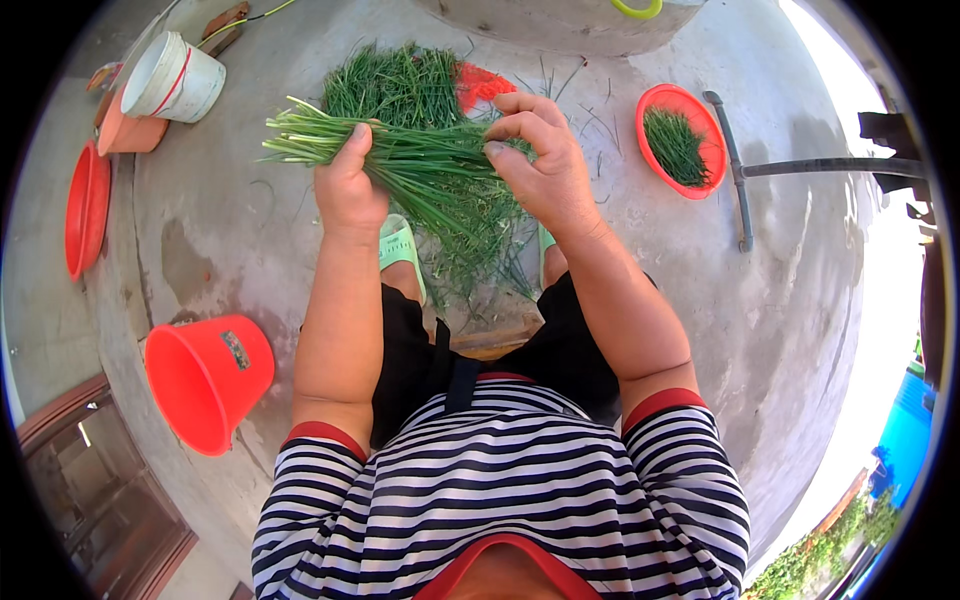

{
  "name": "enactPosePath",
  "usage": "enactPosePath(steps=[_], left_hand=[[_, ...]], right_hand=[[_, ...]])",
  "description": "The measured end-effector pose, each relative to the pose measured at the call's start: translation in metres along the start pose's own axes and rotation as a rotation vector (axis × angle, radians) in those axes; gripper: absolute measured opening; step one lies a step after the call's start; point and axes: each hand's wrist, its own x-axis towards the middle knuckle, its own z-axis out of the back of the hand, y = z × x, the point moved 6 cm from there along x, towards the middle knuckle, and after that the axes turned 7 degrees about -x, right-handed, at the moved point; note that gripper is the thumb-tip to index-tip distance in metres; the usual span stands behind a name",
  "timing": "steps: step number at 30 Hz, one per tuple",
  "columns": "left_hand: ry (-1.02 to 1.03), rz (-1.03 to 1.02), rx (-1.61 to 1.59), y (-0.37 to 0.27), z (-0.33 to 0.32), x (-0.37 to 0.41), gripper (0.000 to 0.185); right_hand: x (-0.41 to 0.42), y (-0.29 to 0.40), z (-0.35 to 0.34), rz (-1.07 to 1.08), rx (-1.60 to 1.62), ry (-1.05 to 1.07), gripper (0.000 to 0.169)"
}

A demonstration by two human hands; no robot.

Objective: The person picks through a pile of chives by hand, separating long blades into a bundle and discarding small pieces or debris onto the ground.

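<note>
A bundle of long green chives [420, 154] lies across my left hand [349, 184], which grips it near the pale stem ends. The white-green ends point left and the leaves run right and fan downward. My right hand [544, 154] is at the leafy end, with thumb and forefinger pinched close together at the leaves; whether they hold a leaf cannot be made out. Behind the bundle, a heap of chives [394, 86] rests on the concrete floor, partly over a red mesh bag [480, 84]. Loose leaves and trimmings [480, 255] are scattered between my feet.
A red basin [716, 154] holding chives stands at right, beside a dark pipe [825, 166] with a crossbar. At left are a tipped red bucket [251, 356], a red basin [88, 210] and a white bucket [191, 82]. Green slippers [399, 247] are on my feet.
</note>
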Motion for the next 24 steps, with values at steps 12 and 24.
enactPosePath(steps=[12,24], left_hand=[[0.026,0.078,-0.026,0.012,-0.003,-0.005,0.019],[0.008,0.056,-0.009,0.016,-0.011,-0.009,0.015]], right_hand=[[-0.009,0.003,-0.020,0.045,-0.088,0.118,0.014],[-0.010,0.005,-0.021,0.032,-0.041,0.132,0.009]])
